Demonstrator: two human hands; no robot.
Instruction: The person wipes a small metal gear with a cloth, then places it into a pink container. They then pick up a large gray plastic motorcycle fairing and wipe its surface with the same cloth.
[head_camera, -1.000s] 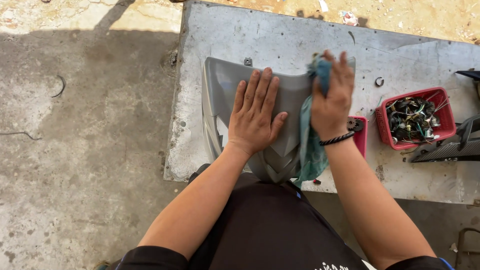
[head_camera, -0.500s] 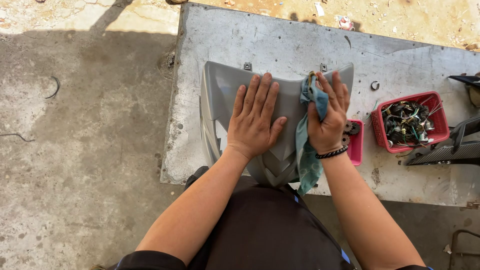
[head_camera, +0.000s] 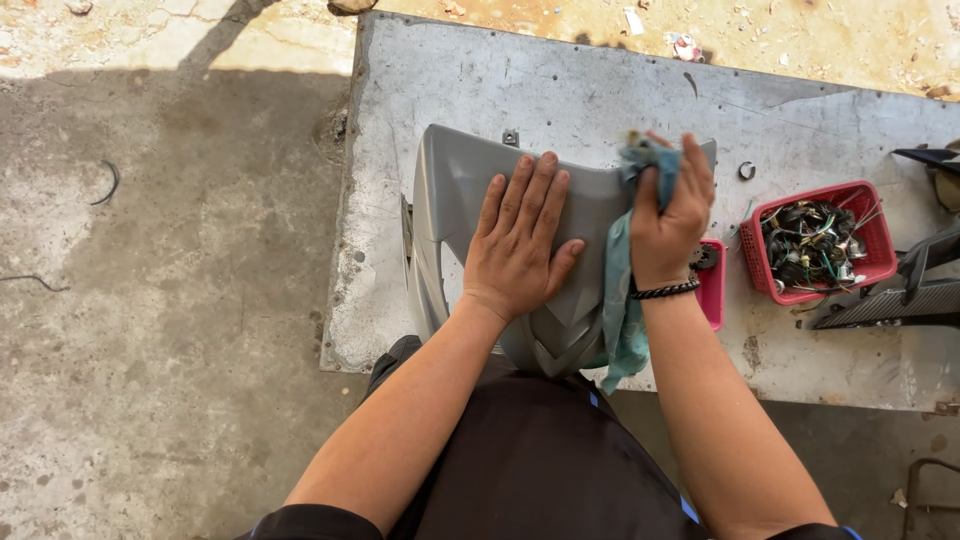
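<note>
Pressing flat with fingers spread, the left hand (head_camera: 517, 245) pins a grey plastic fairing panel (head_camera: 465, 185) to the metal sheet (head_camera: 560, 85) that lies on the concrete ground. The panel sits at the near left part of the sheet, its pointed lower end overhanging the near edge toward the person's lap. The right hand (head_camera: 668, 215) is clenched around a teal cloth (head_camera: 618, 300), bunched against the panel's upper right corner, with the loose tail hanging down past the wrist.

Hazards, as a judgement from this position:

- Slip. The panel is curved and rests on smooth metal. Hard sideways rubbing, with only one palm holding, could skate it off the overhanging edge.
- Scratching. Sand and debris lie on the sheet and the ground beyond. Grit caught in the cloth could score the grey surface.
- Snagging. The hanging tail of the cloth lies just beside a small pink tray (head_camera: 712, 285); a wide stroke could drag it, or reach the red basket of wires and small parts (head_camera: 868, 225) further right.
</note>
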